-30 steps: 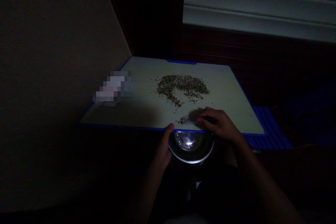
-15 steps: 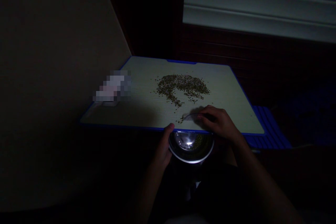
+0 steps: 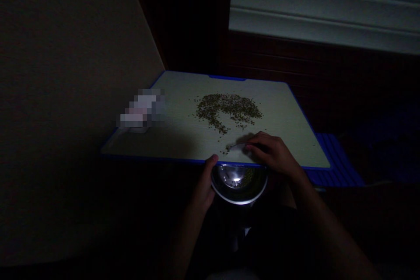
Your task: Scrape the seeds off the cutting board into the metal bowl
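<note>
Small green beans (image 3: 245, 107) lie in a loose, curved heap on a pale board (image 3: 170, 96) with blue edging. My right hand (image 3: 274, 151) is closed in a pinch on a thin, translucent, card-like piece (image 3: 236, 146), whose exact kind I cannot make out. A few stray beans lie beside its left end, close to the board's front edge. Below that edge is a shiny metal bowl (image 3: 241, 201) with beans inside, partly hidden by the board. My left hand (image 3: 205, 186) grips the bowl's left side, its thumb up at the board's edge.
A blurred-out object (image 3: 141, 109) stands at the board's left side, near a plain wall-like surface (image 3: 75, 74). Blue striped cloth or matting (image 3: 334, 157) shows beyond the right edge. White slats (image 3: 311, 13) are at the back. The room is very dark.
The thin piece in my right hand appears slightly tilted compared with before. Both hands, the bowl and the bean heap stay practically where they were.
</note>
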The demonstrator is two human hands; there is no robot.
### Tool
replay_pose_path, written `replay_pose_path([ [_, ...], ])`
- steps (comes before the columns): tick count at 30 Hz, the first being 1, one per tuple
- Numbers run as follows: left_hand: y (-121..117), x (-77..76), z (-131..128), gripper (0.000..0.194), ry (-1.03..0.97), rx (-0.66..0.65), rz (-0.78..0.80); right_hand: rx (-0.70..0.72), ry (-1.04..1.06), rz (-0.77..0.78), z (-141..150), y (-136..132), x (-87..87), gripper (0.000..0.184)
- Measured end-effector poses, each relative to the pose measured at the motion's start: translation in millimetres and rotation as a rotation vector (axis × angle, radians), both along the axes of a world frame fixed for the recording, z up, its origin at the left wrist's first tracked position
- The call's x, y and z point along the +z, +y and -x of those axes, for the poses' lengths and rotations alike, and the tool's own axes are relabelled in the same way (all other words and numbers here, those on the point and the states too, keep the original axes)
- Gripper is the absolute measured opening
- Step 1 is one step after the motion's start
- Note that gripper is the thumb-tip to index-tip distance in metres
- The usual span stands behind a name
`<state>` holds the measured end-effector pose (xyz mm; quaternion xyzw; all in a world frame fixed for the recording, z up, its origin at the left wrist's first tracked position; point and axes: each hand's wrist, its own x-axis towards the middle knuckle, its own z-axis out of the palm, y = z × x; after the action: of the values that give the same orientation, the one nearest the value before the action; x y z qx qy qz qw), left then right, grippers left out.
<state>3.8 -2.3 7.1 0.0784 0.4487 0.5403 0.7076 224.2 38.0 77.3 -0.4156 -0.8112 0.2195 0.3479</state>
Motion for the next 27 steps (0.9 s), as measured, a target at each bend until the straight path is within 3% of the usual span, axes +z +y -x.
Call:
replay_pose_path([
  [6,0.6,0.3,-0.4,0.035,0.018,-0.002,-0.014,0.016,0.002,-0.001,-0.6,0.5,-0.5,0.016],
  [27,2.7,-8.7,-0.1,0.048,-0.044,-0.035,-0.069,0.078,0.041,0.033,-0.6,-1.0,1.7,0.014],
])
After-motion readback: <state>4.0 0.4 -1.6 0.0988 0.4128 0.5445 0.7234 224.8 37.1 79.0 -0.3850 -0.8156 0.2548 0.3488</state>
